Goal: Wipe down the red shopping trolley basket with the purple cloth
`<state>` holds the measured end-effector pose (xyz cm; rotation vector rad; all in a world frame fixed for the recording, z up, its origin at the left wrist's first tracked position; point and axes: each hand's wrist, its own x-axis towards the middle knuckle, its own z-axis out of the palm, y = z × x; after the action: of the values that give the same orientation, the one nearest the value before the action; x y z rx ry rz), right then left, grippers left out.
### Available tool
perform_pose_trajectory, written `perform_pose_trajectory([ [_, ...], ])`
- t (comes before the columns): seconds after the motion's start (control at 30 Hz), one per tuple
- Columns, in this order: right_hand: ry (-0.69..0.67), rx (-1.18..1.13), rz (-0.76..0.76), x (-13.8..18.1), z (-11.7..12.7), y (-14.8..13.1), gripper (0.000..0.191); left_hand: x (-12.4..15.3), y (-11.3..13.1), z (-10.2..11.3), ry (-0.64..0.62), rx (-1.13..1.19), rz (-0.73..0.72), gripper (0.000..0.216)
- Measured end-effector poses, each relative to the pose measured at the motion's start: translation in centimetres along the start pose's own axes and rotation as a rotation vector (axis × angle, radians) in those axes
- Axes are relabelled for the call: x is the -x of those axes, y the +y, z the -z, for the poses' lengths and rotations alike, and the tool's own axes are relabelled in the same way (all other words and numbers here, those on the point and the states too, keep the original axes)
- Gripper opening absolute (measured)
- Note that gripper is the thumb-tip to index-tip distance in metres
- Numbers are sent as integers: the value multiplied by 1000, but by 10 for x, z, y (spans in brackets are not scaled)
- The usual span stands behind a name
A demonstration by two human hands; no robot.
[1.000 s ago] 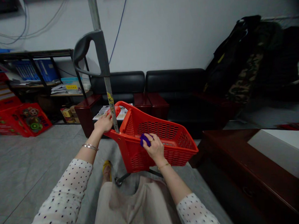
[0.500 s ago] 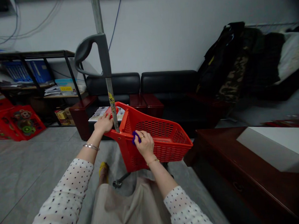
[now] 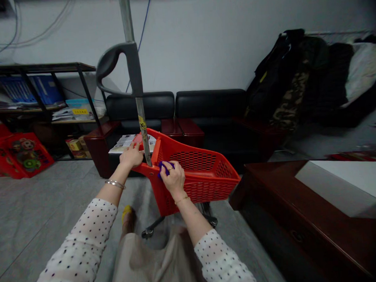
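A red plastic shopping cart (image 3: 209,189) with a perforated basket stands in front of me. My left hand (image 3: 131,156) is closed over its red handle (image 3: 138,139) on the left; some fingertips are hidden there. In my right hand (image 3: 173,177) a bunched purple cloth (image 3: 162,171) is pressed against the near upper rim of the basket, close to the handle end. A metal pole (image 3: 143,130) with a grey loop grip (image 3: 134,70) rises from the cart between my hands.
Behind the cart is a black sofa (image 3: 210,111) with dark red wooden armrests. A dark wooden table (image 3: 280,195) stands at the right, near hanging coats (image 3: 285,74). On the left are a shelf (image 3: 63,67) with folders and red boxes (image 3: 28,154).
My right hand has slid left along the basket rim with the purple cloth, toward the pole. My left hand stays on the handle. The view has shifted slightly.
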<state>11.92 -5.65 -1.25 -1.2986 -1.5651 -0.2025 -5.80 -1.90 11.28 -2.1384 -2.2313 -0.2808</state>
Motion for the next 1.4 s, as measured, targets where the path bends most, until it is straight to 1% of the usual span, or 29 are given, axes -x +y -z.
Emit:
perform_pose_trajectory([
  [0.07,32,59,41,7,15,43,25,-2,-4,-1,-5,3,-7,62],
  [0.13,48,129,21,13,33,88,24,-3,-7,-2,-4,-1,-20,62],
  [0.17,51,157,-5,15,39,104,24,-4,-7,-2,-1,-7,-24,62],
  [0.2,56,177,-40,15,43,113,24,-4,-6,-2,4,-15,-26,62],
  [0.23,65,184,-78,14,44,113,25,-5,-5,-2,7,-26,-23,63],
  [0.27,73,176,-108,11,41,105,25,-5,-4,-1,10,-38,-17,63],
  [0.33,72,121,-121,5,26,72,27,-6,-2,0,12,-56,-8,63],
  [0.4,46,54,-85,-1,9,32,30,-6,-1,1,12,-69,-10,61],
  [0.43,28,32,-62,-2,2,17,30,-6,-2,2,14,-77,-14,60],
  [0.47,10,23,-38,-3,-2,8,29,-6,-3,2,15,-84,-20,59],
  [0.5,-8,27,-11,-3,-2,8,28,-6,-5,2,16,-91,-28,58],
  [0.53,-28,42,15,-2,2,16,26,-6,-7,2,17,-96,-37,58],
  [0.57,-47,68,38,0,10,32,25,-6,-8,2,18,-99,-46,57],
  [0.6,-62,104,47,1,21,55,25,-6,-10,2,19,-101,-55,57],
  [0.67,-70,196,9,4,50,113,25,-6,-12,1,21,-106,-72,56],
  [0.73,-66,262,-70,4,80,174,27,-6,-12,1,25,-104,-72,57],
  [0.8,-32,287,-198,2,104,221,31,-7,-9,0,24,-89,-56,59],
  [0.87,6,295,-303,0,117,247,34,-8,-5,-2,22,-64,-36,61],
  [0.9,27,298,-338,0,117,251,35,-9,-2,-2,22,-49,-28,61],
  [0.93,50,302,-361,0,114,249,35,-10,1,-3,23,-35,-19,62],
  [0.97,69,303,-368,0,108,240,35,-11,3,-4,24,-20,-7,63],
  [1.03,74,284,-334,1,88,206,34,-11,8,-4,21,3,24,65],
  [1.1,27,220,-244,1,61,152,34,-10,11,-4,19,16,47,67],
  [1.23,-3,8,-106,-9,8,21,33,-7,13,-2,20,25,47,65],
  [1.27,-3,-39,-76,-12,-1,-6,32,-7,13,-1,17,25,46,65],
  [1.3,7,-67,-55,-14,-8,-26,32,-6,12,-1,15,24,45,64],
  [1.33,13,-86,-26,-16,-12,-39,31,-6,12,-1,15,23,45,63],
  [1.37,12,-94,9,-15,-14,-45,31,-6,11,-1,18,22,44,62],
  [1.4,8,-91,46,-14,-14,-42,30,-6,9,-2,21,23,39,61],
])
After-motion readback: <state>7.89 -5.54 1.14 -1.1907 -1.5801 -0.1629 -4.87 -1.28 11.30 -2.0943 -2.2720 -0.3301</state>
